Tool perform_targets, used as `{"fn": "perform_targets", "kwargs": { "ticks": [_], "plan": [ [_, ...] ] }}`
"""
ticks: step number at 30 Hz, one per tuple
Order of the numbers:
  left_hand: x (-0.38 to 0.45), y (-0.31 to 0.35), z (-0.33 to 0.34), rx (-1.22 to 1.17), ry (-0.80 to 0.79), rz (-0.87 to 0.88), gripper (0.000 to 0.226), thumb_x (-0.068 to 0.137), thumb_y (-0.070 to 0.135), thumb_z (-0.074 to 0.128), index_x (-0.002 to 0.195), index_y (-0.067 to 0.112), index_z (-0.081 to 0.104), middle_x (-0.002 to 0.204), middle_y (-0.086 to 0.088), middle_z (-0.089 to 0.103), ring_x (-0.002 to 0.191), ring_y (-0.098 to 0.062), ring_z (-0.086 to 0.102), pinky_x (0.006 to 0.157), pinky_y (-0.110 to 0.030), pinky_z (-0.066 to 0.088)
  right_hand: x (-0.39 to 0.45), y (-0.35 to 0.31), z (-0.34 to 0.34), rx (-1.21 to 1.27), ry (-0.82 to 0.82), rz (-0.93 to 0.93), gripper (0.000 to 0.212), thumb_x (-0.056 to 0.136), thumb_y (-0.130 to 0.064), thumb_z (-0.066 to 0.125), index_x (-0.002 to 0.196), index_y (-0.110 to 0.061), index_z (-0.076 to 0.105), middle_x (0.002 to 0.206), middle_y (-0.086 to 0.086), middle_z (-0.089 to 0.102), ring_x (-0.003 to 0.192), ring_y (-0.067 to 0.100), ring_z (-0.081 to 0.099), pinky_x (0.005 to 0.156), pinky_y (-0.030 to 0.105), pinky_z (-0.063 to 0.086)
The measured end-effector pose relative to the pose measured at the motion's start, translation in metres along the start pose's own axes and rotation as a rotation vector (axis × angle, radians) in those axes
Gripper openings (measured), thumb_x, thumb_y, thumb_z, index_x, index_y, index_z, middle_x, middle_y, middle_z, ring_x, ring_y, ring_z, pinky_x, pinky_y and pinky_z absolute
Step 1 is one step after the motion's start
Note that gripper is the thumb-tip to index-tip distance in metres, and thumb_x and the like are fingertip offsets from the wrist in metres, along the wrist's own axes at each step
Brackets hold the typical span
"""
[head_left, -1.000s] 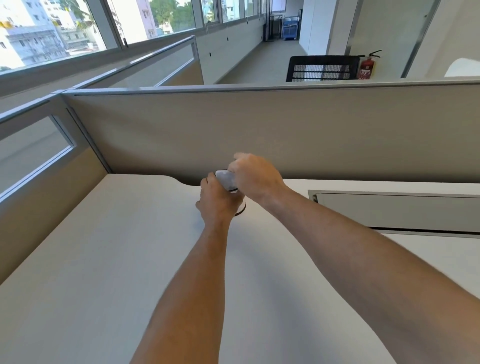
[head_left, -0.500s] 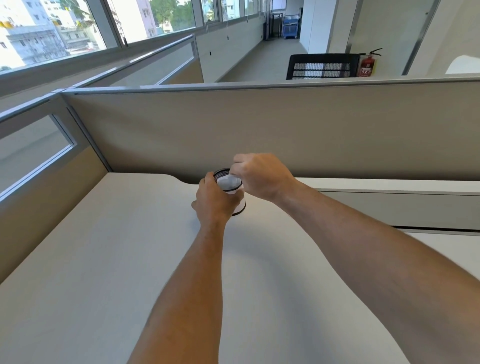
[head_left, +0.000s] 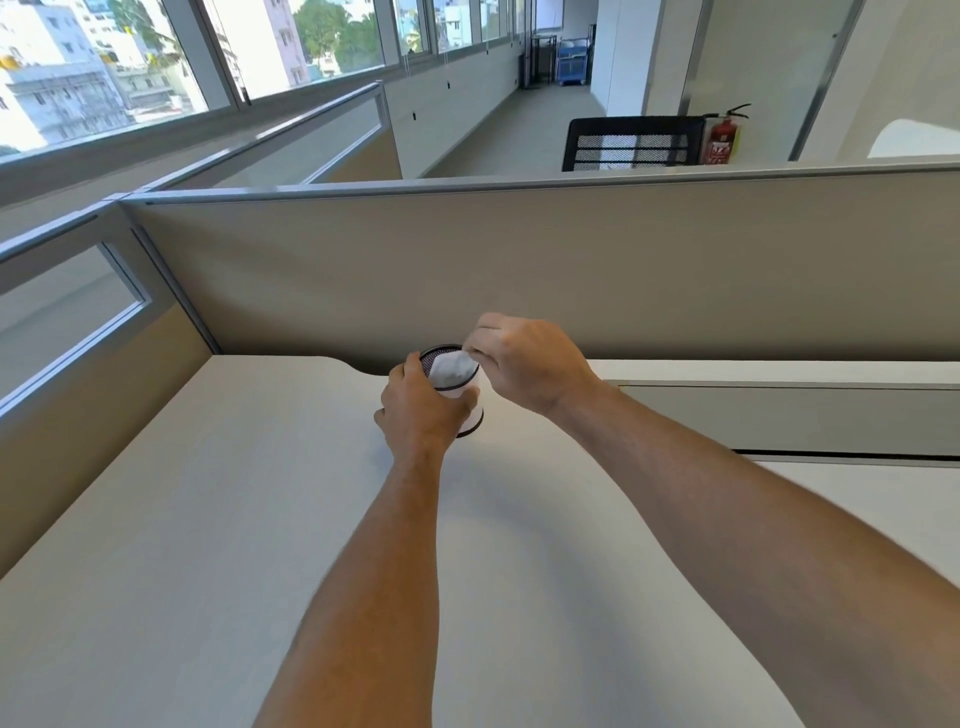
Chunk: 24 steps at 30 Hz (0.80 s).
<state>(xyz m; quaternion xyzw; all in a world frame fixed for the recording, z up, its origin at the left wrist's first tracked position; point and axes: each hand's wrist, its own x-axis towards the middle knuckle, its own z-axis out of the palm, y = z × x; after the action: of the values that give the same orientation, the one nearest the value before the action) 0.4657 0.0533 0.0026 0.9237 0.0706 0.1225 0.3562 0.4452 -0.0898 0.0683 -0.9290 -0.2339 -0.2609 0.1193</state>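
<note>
A small round black mesh holder (head_left: 471, 418) stands on the pale desk (head_left: 218, 519) near its back edge. White cloth or paper (head_left: 451, 370) fills its inside and shows at its mouth. My left hand (head_left: 422, 410) grips the holder's near side, fingers wrapped around it. My right hand (head_left: 522, 364) hovers at the holder's far right rim and pinches the upper edge of the white material between thumb and fingers.
A beige partition (head_left: 519, 270) rises just behind the holder, and another partition with a glass strip (head_left: 67, 322) walls the left side. A grey cable-tray flap (head_left: 779, 415) lies in the desk to the right. A black mesh chair (head_left: 634, 140) stands beyond.
My right hand has lifted off the holder's top and shifted right, uncovering its mouth and the white material inside. My left hand keeps its grip.
</note>
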Motion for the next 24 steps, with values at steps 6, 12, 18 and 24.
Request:
{"fn": "perform_targets", "kwargs": {
  "ticks": [6, 12, 18, 24],
  "plan": [
    [-0.012, 0.002, -0.008, 0.03, -0.047, 0.039, 0.122, 0.065, 0.056, 0.086, 0.157, 0.013, 0.018, 0.163, -0.003, 0.028, 0.149, -0.025, 0.031, 0.115, -0.05, 0.031, -0.012, 0.002, -0.013, 0.251, 0.183, 0.291, 0.012, 0.092, -0.007, 0.061, 0.085, -0.011, 0.071, 0.087, 0.002, 0.069, 0.074, 0.024, 0.062, 0.059, 0.039, 0.053],
    [-0.037, 0.013, -0.028, 0.036, 0.042, 0.223, 0.106, 0.072, 0.048, 0.085, 0.155, 0.013, 0.029, 0.158, -0.002, 0.04, 0.146, -0.019, 0.036, 0.115, -0.041, 0.031, -0.035, -0.007, -0.033, 0.514, 0.243, 0.693, 0.006, 0.088, -0.01, 0.069, 0.086, -0.01, 0.075, 0.076, -0.003, 0.071, 0.07, 0.015, 0.065, 0.063, 0.02, 0.049],
    [-0.084, 0.036, -0.049, 0.053, 0.027, 0.402, 0.074, 0.079, 0.032, 0.084, 0.143, 0.012, 0.052, 0.141, -0.001, 0.061, 0.124, -0.024, 0.06, 0.097, -0.039, 0.049, -0.081, -0.016, -0.062, 0.713, 0.258, 0.962, 0.009, 0.083, -0.011, 0.07, 0.076, -0.011, 0.075, 0.066, 0.003, 0.074, 0.061, 0.017, 0.073, 0.069, 0.036, 0.064],
    [-0.133, 0.05, -0.059, 0.136, -0.104, 0.468, 0.066, 0.084, 0.035, 0.078, 0.142, 0.015, 0.054, 0.141, 0.001, 0.061, 0.116, -0.025, 0.065, 0.09, -0.038, 0.054, -0.135, -0.027, -0.098, 0.842, 0.222, 1.085, 0.01, 0.082, 0.0, 0.072, 0.073, -0.004, 0.074, 0.065, 0.009, 0.071, 0.05, 0.015, 0.066, 0.06, 0.031, 0.062]
  ]
}}
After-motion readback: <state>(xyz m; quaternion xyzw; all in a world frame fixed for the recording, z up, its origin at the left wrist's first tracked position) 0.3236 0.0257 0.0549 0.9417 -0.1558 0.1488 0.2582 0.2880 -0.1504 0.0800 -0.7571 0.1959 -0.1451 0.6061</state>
